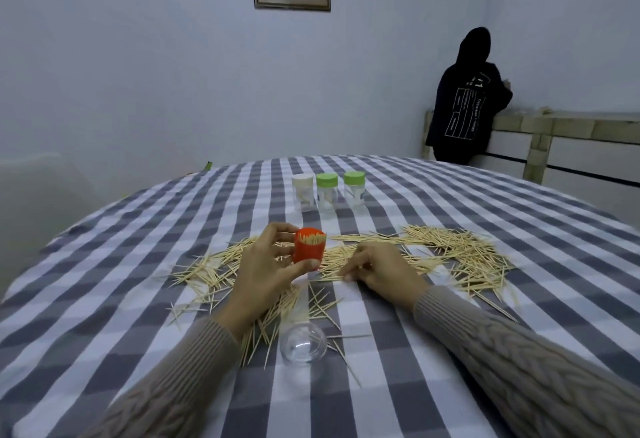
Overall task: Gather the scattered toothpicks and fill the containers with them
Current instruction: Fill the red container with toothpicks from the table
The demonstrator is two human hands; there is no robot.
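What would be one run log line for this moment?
left hand: holds orange container, full | right hand: pinches toothpicks on tablecloth | clear dome: near edge | three capped jars: behind

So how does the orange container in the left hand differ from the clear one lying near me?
The orange container is opaque, upright, packed with toothpicks, and held by the left hand. The clear container is see-through, looks empty, lies on its side on the tablecloth, and no hand touches it. Both are small, uncapped cylinders.

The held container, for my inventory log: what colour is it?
Orange-red container, in the left hand; head view shows it best.
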